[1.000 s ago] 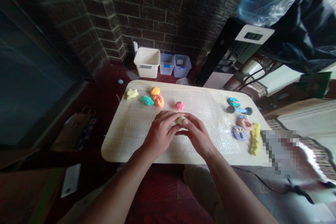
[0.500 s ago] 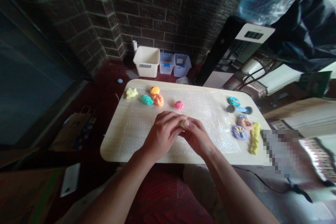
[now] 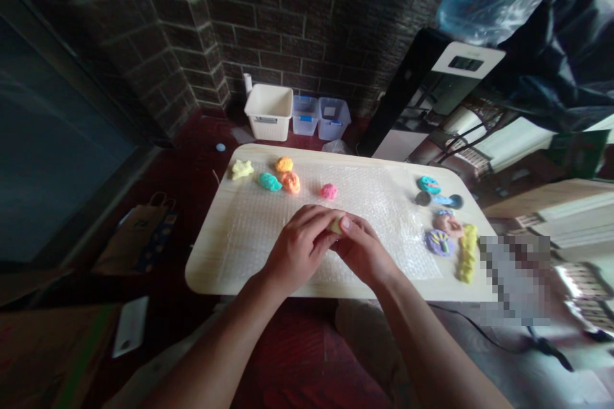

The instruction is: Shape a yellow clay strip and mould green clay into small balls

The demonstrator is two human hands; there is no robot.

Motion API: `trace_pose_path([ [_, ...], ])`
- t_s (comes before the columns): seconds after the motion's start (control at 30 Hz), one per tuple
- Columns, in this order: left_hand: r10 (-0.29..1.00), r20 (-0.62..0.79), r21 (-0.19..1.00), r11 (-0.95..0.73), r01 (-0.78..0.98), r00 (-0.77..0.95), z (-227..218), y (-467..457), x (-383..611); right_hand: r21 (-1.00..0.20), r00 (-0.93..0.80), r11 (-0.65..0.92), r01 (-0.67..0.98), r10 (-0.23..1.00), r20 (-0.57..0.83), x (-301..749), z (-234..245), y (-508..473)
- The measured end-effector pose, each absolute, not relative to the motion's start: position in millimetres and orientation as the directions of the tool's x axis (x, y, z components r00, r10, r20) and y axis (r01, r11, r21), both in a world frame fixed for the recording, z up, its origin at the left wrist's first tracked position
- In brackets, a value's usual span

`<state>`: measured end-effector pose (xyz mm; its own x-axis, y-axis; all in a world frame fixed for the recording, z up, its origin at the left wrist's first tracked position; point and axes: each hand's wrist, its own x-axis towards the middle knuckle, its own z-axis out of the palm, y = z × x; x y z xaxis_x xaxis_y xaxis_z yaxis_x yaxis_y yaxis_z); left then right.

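Observation:
Both my hands meet over the middle of the table, pinching a small pale yellow-green piece of modelling clay (image 3: 336,225). My left hand (image 3: 300,239) has its fingers wrapped round it, while the thumb of my right hand (image 3: 362,246) presses on it. Most of the piece is hidden by the fingers. Just beyond the hands lies a pink clay lump (image 3: 329,191) on bubble wrap (image 3: 384,204). Farther left are an orange-yellow lump (image 3: 284,164), a salmon-orange lump (image 3: 290,182), a teal lump (image 3: 269,181) and a pale yellow lump (image 3: 242,169).
At the table's (image 3: 206,268) right end lie a teal disc (image 3: 428,185), a blue dumbbell-like piece with dark ends (image 3: 439,199), a brownish-pink shape (image 3: 449,223), a purple disc (image 3: 440,243) and a yellow strip (image 3: 467,253). Bins (image 3: 269,115) and a water dispenser (image 3: 412,89) stand behind.
The fingers have shifted slightly around the clay, showing a little more of it. Otherwise only the camera view has moved a touch.

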<state>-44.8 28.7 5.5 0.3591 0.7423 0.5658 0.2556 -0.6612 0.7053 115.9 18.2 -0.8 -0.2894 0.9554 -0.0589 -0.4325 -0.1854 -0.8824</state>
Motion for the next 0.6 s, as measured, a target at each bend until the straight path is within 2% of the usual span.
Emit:
trace_pose_path([
  [0.27, 0.783, 0.509, 0.707, -0.617, 0.346, 0.357, 5.1, 25.8, -44.1, -0.895, -0.294, -0.224, -0.385, 0.949, -0.111, 119.1, -6.9, 20.6],
  [0.33, 0.809, 0.483, 0.728, -0.584, 0.359, 0.336, 4.5, 26.4, -45.7, -0.909, -0.246, -0.203, -0.363, 0.962, -0.116, 122.7, -5.5, 22.1],
  [0.4, 0.828, 0.446, 0.754, -0.552, 0.355, 0.339, 3.3, 27.0, -47.0, -0.942, -0.130, -0.095, -0.321, 0.990, -0.055, 125.5, -1.6, 22.3],
  [0.47, 0.837, 0.403, 0.775, -0.527, 0.349, 0.369, 1.4, 27.6, -47.6, -0.973, -0.027, 0.058, -0.224, 0.997, 0.066, 126.6, 3.2, 20.7],
  [0.6, 0.840, 0.350, 0.782, -0.506, 0.365, 0.415, -2.0, 28.7, -47.0, -0.959, -0.030, 0.280, 0.049, 0.960, 0.279, 126.2, 8.4, 15.3],
])
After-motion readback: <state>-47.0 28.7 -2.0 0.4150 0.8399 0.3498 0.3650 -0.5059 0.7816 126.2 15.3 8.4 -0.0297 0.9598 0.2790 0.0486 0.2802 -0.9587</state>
